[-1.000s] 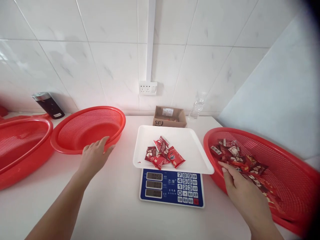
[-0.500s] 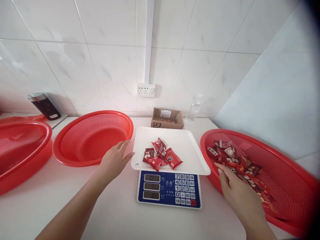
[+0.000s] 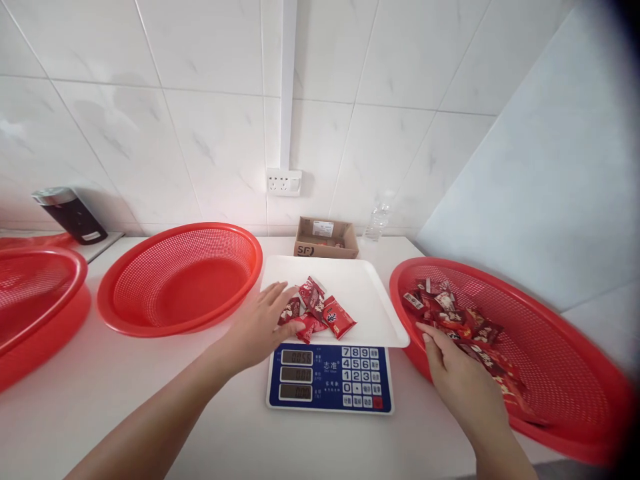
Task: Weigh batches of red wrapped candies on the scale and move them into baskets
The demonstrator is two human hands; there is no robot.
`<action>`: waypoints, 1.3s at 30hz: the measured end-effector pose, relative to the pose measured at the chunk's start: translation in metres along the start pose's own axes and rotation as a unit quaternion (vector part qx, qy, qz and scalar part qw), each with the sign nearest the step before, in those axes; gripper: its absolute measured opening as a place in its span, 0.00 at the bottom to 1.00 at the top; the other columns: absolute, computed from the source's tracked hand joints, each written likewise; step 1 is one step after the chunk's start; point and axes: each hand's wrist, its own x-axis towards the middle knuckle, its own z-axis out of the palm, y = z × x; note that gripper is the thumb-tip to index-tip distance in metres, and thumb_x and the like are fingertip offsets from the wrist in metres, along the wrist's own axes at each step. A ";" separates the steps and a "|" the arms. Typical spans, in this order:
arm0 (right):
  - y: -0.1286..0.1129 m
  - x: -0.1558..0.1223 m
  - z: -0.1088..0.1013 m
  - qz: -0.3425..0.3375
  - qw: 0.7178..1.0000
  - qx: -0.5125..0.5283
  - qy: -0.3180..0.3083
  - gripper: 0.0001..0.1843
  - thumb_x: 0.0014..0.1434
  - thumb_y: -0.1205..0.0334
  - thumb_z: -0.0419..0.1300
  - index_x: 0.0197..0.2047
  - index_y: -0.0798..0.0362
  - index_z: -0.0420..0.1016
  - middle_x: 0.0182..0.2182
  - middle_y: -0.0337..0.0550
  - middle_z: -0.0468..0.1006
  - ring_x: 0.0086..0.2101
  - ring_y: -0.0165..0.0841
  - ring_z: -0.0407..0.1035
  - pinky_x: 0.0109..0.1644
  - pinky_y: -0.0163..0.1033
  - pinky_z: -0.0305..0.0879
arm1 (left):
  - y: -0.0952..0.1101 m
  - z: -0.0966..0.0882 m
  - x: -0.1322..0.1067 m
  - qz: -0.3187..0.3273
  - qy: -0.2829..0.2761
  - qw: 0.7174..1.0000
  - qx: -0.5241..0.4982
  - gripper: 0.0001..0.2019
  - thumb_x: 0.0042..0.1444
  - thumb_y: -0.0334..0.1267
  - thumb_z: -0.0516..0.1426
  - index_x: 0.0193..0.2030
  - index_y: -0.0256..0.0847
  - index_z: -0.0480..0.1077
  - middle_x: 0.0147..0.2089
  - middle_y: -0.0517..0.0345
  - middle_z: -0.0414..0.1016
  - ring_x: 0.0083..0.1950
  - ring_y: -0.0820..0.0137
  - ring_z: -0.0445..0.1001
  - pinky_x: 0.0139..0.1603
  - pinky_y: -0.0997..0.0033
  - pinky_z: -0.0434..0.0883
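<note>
My left hand is over the left edge of the scale's white tray. Its thumb and fingers are apart, at the side of several small red snack packets, partly covering them. Below the tray, the blue panel of the digital scale carries keys and three displays; the top one seems to read 0.056. My right hand rests at the near left rim of the right red basket, its index finger and thumb stretched out and its other fingers hidden. More red and brown packets lie inside that basket.
A red basket stands left of the scale, with another red basket at the far left. Behind the scale are a cardboard box and a clear plastic bottle. A black flask is at the back left.
My left hand has moved right, from beside the left basket to the packets on the tray. My right hand stays at the right basket's rim. The view has shifted slightly.
</note>
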 end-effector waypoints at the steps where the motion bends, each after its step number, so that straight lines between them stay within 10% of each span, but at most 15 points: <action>1: 0.000 0.000 0.000 0.001 1.000 0.001 -0.001 0.27 0.65 0.52 0.41 0.57 0.45 0.73 0.42 0.47 0.82 0.36 0.44 0.77 0.34 0.44 0.69 | 0.006 0.001 0.002 0.016 -0.026 0.999 -0.008 0.32 0.61 0.56 0.47 0.68 0.44 0.52 0.71 0.48 0.54 0.71 0.58 0.52 0.68 0.53 0.57; 11: -0.004 -0.002 -0.004 -0.013 1.000 0.003 0.008 0.26 0.65 0.54 0.41 0.56 0.47 0.74 0.41 0.48 0.83 0.36 0.42 0.77 0.31 0.41 0.67 | 0.025 -0.004 0.022 -0.025 -0.070 0.997 -0.013 0.24 0.59 0.40 0.51 0.63 0.46 0.60 0.57 0.50 0.72 0.58 0.59 0.69 0.56 0.58 0.67; 18: -0.005 -0.002 -0.006 -0.012 1.000 0.006 0.005 0.26 0.65 0.54 0.41 0.55 0.46 0.75 0.40 0.48 0.83 0.35 0.42 0.77 0.30 0.40 0.67 | 0.003 -0.016 0.012 -0.035 0.082 0.992 -0.090 0.18 0.58 0.39 0.51 0.55 0.48 0.66 0.52 0.55 0.74 0.50 0.64 0.73 0.51 0.64 0.71; 24: -0.004 -0.002 -0.004 -0.020 1.000 0.002 0.021 0.25 0.65 0.54 0.42 0.54 0.47 0.75 0.39 0.48 0.83 0.34 0.41 0.77 0.30 0.39 0.67 | -0.039 -0.054 0.001 -0.145 0.232 0.960 0.053 0.19 0.60 0.42 0.48 0.57 0.44 0.66 0.60 0.48 0.68 0.61 0.54 0.64 0.55 0.54 0.68; 33: -0.002 -0.001 -0.002 -0.018 1.000 -0.006 0.016 0.26 0.65 0.54 0.41 0.55 0.47 0.74 0.40 0.49 0.83 0.34 0.43 0.77 0.32 0.42 0.68 | -0.001 -0.009 0.015 -0.053 -0.001 0.999 0.000 0.20 0.59 0.48 0.51 0.55 0.44 0.67 0.47 0.51 0.75 0.50 0.58 0.72 0.50 0.57 0.70; 39: -0.004 -0.004 -0.005 -0.018 1.000 0.004 0.014 0.25 0.65 0.55 0.41 0.54 0.46 0.75 0.42 0.46 0.82 0.36 0.42 0.78 0.33 0.42 0.69 | 0.002 0.005 0.021 -0.010 0.015 0.999 -0.042 0.13 0.57 0.34 0.50 0.46 0.45 0.71 0.47 0.52 0.71 0.47 0.64 0.72 0.49 0.63 0.71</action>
